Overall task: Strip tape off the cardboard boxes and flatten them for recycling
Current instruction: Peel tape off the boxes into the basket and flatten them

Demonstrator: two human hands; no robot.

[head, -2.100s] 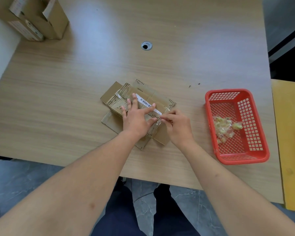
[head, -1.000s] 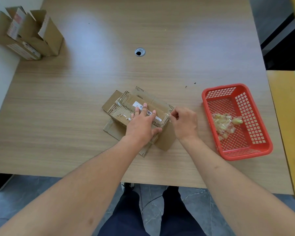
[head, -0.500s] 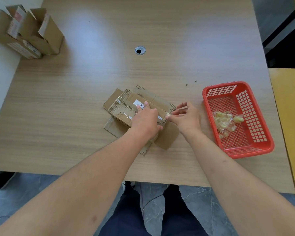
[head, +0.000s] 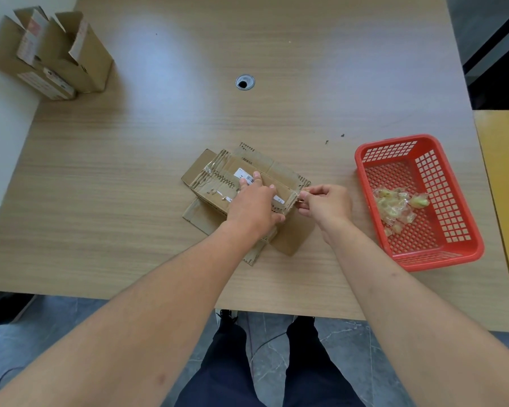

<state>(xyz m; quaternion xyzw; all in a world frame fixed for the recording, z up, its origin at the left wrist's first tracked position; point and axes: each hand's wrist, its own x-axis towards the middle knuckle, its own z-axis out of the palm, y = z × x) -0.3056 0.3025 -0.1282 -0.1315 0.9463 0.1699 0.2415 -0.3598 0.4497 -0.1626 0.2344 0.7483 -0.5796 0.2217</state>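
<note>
- My left hand (head: 252, 205) lies palm down on the box (head: 247, 189), fingers nearly straight and spread across its top face and the white label (head: 245, 175). It presses and grips nothing.
- My right hand (head: 325, 202) sits at the box's right end, thumb and forefinger closed in a pinch on the tape (head: 299, 196) where it wraps that edge. The other fingers are curled loosely behind.
- The box lies collapsed near the front middle of the table (head: 130, 171), its flaps splayed out beneath it toward me and to the left.
- Handling judgement: the box is light, thin corrugated board, stiff along the flutes but easily creased. It would slide on the smooth tabletop if not pinned, hence the flat left palm.
- The tape is thin, clear and soft. I judge it prone to tearing or stretching, so the hold belongs at the lifted end, close to the cardboard, pulling low along the seam.
- More wrinkled tape shows on the box's left end, so stripping is not finished there.
- To the right, the red basket (head: 417, 201) holds crumpled scraps (head: 400, 204), well apart from the box.
- Far left corner: two more boxes (head: 56, 57) stand upright with flaps open, not yet flattened.
</note>
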